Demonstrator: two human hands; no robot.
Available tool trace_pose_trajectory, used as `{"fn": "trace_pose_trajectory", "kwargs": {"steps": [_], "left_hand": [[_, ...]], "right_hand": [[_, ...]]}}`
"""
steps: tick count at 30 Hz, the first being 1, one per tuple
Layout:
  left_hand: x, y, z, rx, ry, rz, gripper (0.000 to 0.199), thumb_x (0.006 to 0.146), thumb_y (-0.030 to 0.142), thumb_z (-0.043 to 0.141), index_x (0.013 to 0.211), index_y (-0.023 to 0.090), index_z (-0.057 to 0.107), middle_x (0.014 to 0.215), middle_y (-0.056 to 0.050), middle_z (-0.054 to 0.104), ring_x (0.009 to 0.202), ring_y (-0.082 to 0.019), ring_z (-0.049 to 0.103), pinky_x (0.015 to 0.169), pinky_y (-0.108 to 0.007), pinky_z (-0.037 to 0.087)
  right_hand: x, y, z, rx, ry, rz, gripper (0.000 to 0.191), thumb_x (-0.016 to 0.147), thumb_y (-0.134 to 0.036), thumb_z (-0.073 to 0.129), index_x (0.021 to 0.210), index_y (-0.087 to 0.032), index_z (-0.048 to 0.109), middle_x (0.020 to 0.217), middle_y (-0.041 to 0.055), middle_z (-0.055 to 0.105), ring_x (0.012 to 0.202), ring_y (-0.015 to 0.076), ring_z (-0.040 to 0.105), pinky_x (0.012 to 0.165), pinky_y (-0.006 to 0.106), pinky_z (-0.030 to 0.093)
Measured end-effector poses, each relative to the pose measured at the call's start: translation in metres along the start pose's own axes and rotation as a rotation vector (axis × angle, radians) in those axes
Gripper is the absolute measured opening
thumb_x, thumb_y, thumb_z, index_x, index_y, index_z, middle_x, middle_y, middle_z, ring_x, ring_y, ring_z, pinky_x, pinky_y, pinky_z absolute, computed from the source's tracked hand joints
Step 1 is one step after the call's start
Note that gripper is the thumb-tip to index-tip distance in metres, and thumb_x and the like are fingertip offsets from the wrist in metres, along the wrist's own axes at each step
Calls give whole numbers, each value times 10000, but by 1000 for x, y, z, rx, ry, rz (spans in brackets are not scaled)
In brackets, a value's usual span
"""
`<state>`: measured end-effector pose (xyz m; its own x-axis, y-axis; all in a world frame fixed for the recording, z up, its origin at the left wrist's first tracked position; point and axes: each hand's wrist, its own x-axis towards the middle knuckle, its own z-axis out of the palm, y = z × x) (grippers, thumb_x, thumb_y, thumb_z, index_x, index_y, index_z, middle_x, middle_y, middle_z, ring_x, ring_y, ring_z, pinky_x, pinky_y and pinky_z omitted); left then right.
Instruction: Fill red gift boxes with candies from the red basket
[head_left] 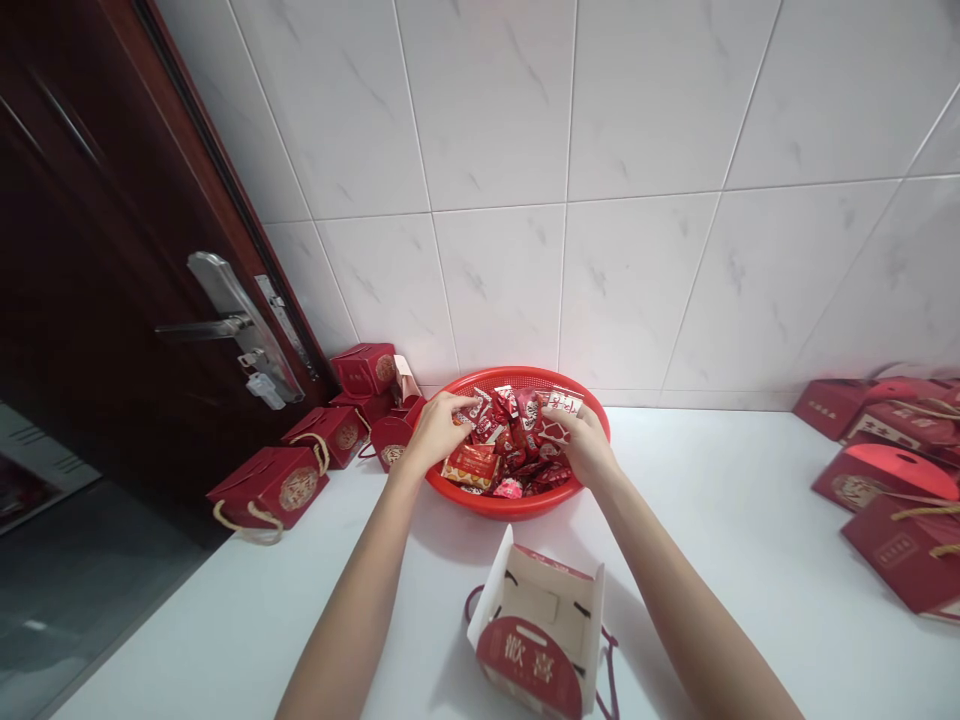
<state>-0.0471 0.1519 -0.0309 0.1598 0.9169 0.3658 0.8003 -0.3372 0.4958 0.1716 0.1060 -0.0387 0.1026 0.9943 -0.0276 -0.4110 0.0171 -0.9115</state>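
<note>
A red oval plastic basket point(517, 508) holds a heap of wrapped candies point(517, 440), mostly red, with an orange-and-gold packet point(472, 463) near its left side. My left hand point(441, 432) reaches over the basket's left rim, thumb and fingers apart at the candies, with nothing visibly held. At the right side, my right hand point(589, 445) pinches a white-and-red candy packet point(564, 403) above the heap. Between my forearms stands an open red-and-white gift box point(532, 665), lid flaps raised and inside bare, with dark red cord handles at its sides.
Several closed red gift boxes point(270, 490) with rope handles stand at the left by the wall and door point(97, 200). More red boxes point(900, 540) are grouped on the right of the white table point(705, 500). A tiled wall point(502, 280) rises behind the basket.
</note>
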Motion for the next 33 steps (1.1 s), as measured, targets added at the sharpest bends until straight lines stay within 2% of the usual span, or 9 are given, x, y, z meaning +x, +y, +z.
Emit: {"fn": "trace_pose_trajectory", "kwargs": {"steps": [5, 9, 12, 14, 17, 20, 27, 30, 33], "left_hand": [[-1, 3, 1, 101, -70, 48, 386, 760, 128, 635, 1102, 244, 771, 1248, -64, 681, 1184, -255, 633, 1091, -351, 461], [-3, 9, 7, 56, -313, 128, 354, 788, 153, 606, 1087, 228, 779, 1161, -60, 748, 1121, -250, 671, 1034, -334, 483], [-6, 11, 12, 78, -503, 116, 377, 775, 178, 627, 1122, 221, 769, 1141, -71, 767, 1105, -269, 686, 988, -330, 500], [-7, 12, 13, 128, -559, 85, 467, 756, 187, 656, 1217, 218, 727, 1203, -92, 746, 1139, -287, 676, 984, -331, 499], [-9, 13, 13, 178, -556, 38, 613, 777, 216, 661, 1386, 191, 602, 1359, -125, 659, 1242, -295, 624, 1038, -338, 468], [-9, 13, 14, 186, -540, 13, 620, 839, 248, 610, 1449, 165, 531, 1389, -140, 634, 1271, -290, 604, 1056, -343, 457], [-9, 13, 11, 125, -470, 50, 596, 736, 140, 639, 1330, 185, 641, 1095, -88, 754, 998, -260, 701, 897, -313, 529], [-8, 11, 6, 29, -482, 67, 608, 667, 75, 610, 1258, 195, 687, 1109, -68, 741, 971, -237, 700, 870, -297, 542], [-7, 9, 2, -73, -411, 119, 637, 616, 45, 594, 1222, 207, 704, 1172, -66, 719, 996, -225, 689, 894, -299, 547]], "right_hand": [[0, -1, 0, 6, 4, 2, 328, 551, -352, 813, 818, -211, 685, 710, -13, 674, 640, 162, 601, 553, 277, 491], [0, -1, 0, 9, 0, 1, 325, 561, -346, 808, 835, -211, 696, 716, -9, 683, 635, 165, 605, 543, 277, 486], [-1, -1, 0, 5, -3, 14, 329, 561, -347, 807, 842, -217, 697, 716, -8, 687, 634, 172, 612, 521, 273, 474], [-1, -1, 0, 7, -3, 11, 327, 555, -346, 815, 831, -217, 694, 705, -12, 683, 625, 168, 606, 521, 272, 472], [0, 0, 0, 12, 2, 0, 337, 547, -351, 826, 824, -213, 693, 682, -16, 667, 608, 160, 590, 521, 271, 467], [0, 0, 0, 15, -5, -2, 351, 543, -359, 832, 829, -210, 693, 693, -12, 668, 616, 161, 591, 520, 268, 462], [0, 1, -1, 14, -8, -5, 339, 545, -355, 836, 813, -210, 686, 687, -12, 660, 618, 159, 581, 540, 273, 470], [0, 1, -1, 12, -7, 7, 336, 546, -358, 833, 808, -210, 683, 697, -12, 669, 627, 163, 593, 542, 275, 473], [0, 0, -1, 17, -17, 10, 347, 550, -358, 828, 834, -215, 690, 716, -10, 688, 631, 170, 609, 543, 280, 472]]}}
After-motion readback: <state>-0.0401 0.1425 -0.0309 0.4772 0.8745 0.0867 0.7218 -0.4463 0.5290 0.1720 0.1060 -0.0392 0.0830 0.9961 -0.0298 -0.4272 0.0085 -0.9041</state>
